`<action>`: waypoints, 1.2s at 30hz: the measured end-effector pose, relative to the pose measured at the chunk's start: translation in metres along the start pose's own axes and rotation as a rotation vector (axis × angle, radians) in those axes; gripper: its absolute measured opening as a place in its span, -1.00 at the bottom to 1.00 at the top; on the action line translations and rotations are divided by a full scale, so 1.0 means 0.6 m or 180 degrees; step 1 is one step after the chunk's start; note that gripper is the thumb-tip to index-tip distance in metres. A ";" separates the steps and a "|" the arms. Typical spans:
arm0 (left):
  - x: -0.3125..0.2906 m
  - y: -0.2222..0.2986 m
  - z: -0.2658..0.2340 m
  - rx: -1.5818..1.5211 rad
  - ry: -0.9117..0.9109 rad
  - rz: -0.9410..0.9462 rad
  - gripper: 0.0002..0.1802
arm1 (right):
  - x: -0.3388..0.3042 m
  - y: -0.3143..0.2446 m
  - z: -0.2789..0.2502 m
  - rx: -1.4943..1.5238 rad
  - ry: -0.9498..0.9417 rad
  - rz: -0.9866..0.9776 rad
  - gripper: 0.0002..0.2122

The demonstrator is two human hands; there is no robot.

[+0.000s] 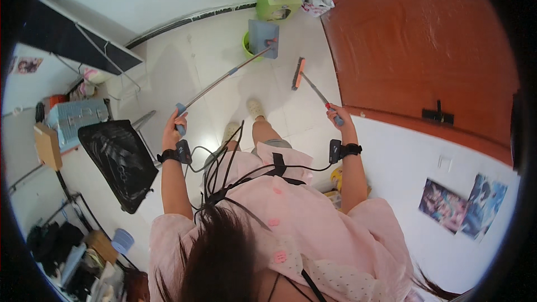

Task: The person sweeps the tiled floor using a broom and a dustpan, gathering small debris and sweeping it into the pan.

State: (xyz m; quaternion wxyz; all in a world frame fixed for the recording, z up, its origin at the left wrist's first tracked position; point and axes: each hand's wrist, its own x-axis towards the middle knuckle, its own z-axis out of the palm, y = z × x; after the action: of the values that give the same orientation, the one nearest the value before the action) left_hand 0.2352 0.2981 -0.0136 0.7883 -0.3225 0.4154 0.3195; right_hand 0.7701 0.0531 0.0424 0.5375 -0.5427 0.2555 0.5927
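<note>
Left hand: my left hand (172, 126) is clenched around the grip of a long-handled dustpan (263, 38), whose blue pan hangs above the white floor (184, 67).
Right hand: my right hand (339, 116) grasps a broom (299, 74), its orange head low over the floor, beside the red door (425, 39).
Beyond: a green bucket (246, 46) sits behind the pan.

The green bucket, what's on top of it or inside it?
The blue dustpan, held by the left hand on its long handle, hangs over the green bucket. Only part of the bucket's rim shows; its inside is covered by the dustpan.
</note>
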 end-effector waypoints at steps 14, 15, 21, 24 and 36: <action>0.077 -0.073 -0.124 0.5406 0.3219 0.2469 -0.86 | 0.137 -0.078 0.085 -0.1019 -0.0123 0.0825 -0.85; 0.090 -0.068 -0.144 0.5385 0.3238 0.2438 -0.86 | 0.143 -0.079 0.086 -0.1044 -0.0107 0.0845 -0.85; 0.111 -0.031 -0.280 0.4381 0.1406 0.1857 -0.78 | 0.157 -0.104 0.113 -0.1917 0.0094 0.0952 -0.89; 0.050 -0.080 -0.159 0.3777 0.1040 0.1485 -0.86 | 0.173 -0.131 0.086 -0.1844 0.0060 0.0993 -0.90; 0.017 -0.132 -0.311 0.2332 0.1385 0.1122 -0.91 | 0.170 -0.128 0.131 -0.2212 0.0179 0.1033 -0.92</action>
State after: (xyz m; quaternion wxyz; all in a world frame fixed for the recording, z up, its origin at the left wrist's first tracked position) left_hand 0.2170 0.1095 -0.0865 0.6784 -0.0066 0.7053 0.2056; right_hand 0.8286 0.1820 -0.0074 0.2135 -0.6611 0.1367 0.7062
